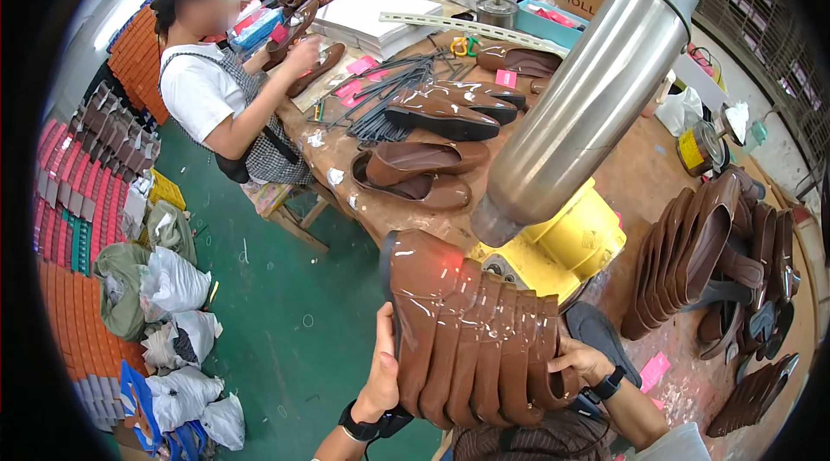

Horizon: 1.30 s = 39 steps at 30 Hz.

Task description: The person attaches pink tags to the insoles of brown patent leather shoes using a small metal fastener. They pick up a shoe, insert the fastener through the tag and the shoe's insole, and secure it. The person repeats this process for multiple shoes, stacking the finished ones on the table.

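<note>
Between my two hands I hold a row of glossy brown shoes (471,331), several of them nested one inside another. My left hand (380,375) presses against the outer shoe at the left end, its dark sole facing left. At the right end, my right hand (581,363) grips the last shoe, with fingers at its opening. A red glow shows on top of the shoe nearest the left end. Just beyond the row stands a yellow machine base (575,241), and a large shiny metal cylinder (588,98) slants over it.
Nested brown shoes (692,254) stand at the table's right. A pair of brown flats (424,171) and dark thin strips (398,94) lie farther off. At the far left, a seated co-worker (225,89) handles a brown shoe. White bags (177,279) sit on the green floor.
</note>
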{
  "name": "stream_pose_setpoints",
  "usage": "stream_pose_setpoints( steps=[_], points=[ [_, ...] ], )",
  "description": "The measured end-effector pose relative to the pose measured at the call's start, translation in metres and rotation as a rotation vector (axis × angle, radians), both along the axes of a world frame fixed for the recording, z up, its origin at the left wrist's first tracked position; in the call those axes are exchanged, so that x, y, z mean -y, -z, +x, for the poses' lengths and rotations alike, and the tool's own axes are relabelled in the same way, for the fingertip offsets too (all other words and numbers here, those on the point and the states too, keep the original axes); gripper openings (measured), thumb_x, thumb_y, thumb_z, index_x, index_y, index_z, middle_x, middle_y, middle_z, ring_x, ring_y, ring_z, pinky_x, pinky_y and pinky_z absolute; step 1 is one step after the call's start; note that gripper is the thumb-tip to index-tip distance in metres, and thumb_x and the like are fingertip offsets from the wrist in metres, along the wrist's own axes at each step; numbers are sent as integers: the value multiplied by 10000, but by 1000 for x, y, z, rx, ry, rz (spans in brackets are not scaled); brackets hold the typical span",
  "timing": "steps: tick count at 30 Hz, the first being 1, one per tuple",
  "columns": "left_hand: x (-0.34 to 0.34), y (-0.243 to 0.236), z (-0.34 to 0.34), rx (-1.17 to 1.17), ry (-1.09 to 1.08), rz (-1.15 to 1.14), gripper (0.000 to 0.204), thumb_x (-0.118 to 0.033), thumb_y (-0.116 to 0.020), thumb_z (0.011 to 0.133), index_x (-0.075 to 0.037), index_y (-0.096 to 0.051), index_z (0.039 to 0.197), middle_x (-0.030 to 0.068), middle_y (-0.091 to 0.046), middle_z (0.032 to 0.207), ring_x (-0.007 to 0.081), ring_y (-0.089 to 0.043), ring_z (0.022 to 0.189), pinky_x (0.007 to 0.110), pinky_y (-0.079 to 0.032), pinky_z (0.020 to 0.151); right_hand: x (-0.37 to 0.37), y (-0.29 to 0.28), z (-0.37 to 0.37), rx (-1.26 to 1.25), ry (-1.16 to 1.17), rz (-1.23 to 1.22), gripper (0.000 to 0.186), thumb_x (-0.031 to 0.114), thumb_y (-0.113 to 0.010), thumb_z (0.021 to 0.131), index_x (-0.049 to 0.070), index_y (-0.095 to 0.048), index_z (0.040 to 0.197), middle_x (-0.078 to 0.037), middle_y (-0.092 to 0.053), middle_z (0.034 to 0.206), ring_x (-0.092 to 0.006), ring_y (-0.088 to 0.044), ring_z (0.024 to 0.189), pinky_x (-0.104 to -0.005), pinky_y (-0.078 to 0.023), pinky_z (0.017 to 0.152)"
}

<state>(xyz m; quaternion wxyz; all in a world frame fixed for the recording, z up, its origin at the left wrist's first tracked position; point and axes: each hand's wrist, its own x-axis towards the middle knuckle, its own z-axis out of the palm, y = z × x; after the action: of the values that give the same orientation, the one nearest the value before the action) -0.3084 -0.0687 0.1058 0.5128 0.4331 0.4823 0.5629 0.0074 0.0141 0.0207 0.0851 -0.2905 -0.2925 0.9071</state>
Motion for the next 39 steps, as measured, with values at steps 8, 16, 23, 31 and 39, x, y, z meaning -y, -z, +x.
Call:
stream_pose_setpoints(
  steps=[8,16,23,31,39],
  points=[
    [-21,-5,-30,38,-79,30,894,-702,-301,973,8,-174,1501,117,-336,1502,222,-320,1399,398,-227,1177,-30,-6,-46,-28,26,-50,617,54,-729,840,-20,-467,1393,-73,-588,1312,-181,-548,1207,-320,-397,1071],
    [-28,2,-59,66,-149,-43,934,-696,-228,986,-6,8,1569,148,-227,1608,269,-293,1455,394,-249,1195,-43,-28,-77,-4,82,-18,487,53,-714,864,-18,-523,1307,-83,-625,1222,-166,-608,1102,-306,-473,987],
    [-19,5,-59,72,-215,-69,947,-720,-217,971,-17,-17,1574,145,-261,1598,271,-325,1439,398,-263,1187,-43,-37,-83,-43,103,-31,459,56,-720,856,-22,-550,1274,-88,-658,1168,-170,-653,1027,-301,-513,932],
    [-7,11,-42,-7,-310,19,908,-726,-207,972,-3,-223,1521,110,-348,1495,235,-336,1385,388,-213,1175,-41,-41,-67,-9,10,23,525,86,-702,892,-27,-509,1367,-68,-599,1299,-152,-564,1164,-301,-427,1034],
    [26,36,-50,-336,-56,-168,1296,-844,-623,699,54,-177,1520,253,-331,1524,339,-307,1437,416,-242,1169,2,-111,-72,274,-123,821,475,142,-610,972,5,-494,1412,-94,-682,1120,-149,-609,919,-265,-475,868]
  ],
)
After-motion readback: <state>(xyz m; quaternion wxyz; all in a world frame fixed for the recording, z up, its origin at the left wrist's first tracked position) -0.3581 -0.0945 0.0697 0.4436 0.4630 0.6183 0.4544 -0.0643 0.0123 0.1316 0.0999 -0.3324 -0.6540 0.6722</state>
